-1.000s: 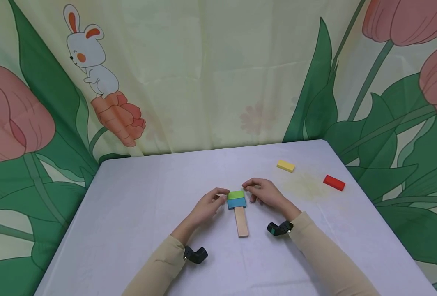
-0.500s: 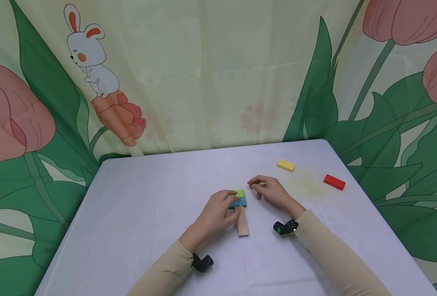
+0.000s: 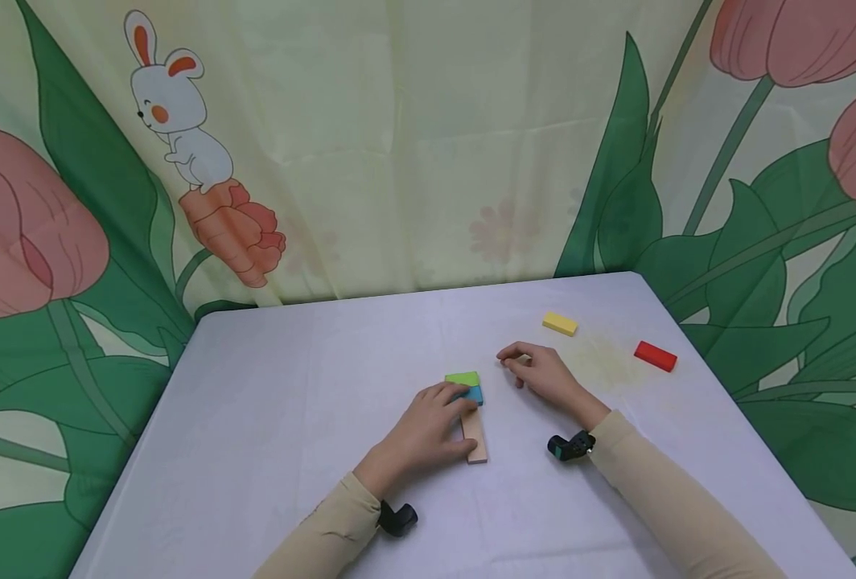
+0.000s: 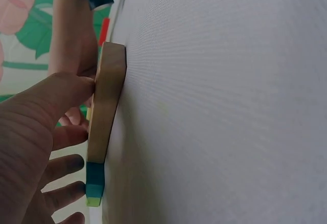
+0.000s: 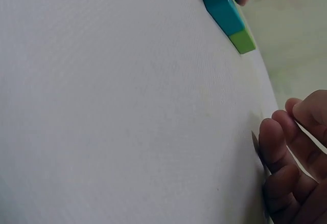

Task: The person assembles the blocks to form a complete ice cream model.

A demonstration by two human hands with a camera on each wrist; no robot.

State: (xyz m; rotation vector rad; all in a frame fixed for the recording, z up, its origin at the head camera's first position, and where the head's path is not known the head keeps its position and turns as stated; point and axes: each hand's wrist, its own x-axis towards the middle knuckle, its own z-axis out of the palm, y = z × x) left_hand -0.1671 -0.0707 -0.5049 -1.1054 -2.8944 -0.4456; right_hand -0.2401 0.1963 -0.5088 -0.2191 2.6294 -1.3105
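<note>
Wooden plank (image 3: 475,438), blue block (image 3: 475,394) and green block (image 3: 462,378) in a row, mid-tabletop (image 3: 290,386); left hand (image 3: 431,426) grip spread flat, steadying plank; right hand (image 3: 540,374) loosely curled, empty; yellow block (image 3: 559,324), red block (image 3: 654,356) far right

Yellow block (image 3: 560,324), red block (image 3: 655,356)

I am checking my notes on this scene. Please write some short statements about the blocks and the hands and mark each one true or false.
1. The left hand rests on the wooden block. True.
2. The green block lies against the blue block. True.
3. The right hand holds the yellow block. False: it holds nothing, and the yellow block lies apart from it on the table.
4. The red block is stacked on the yellow block. False: they lie apart.
</note>
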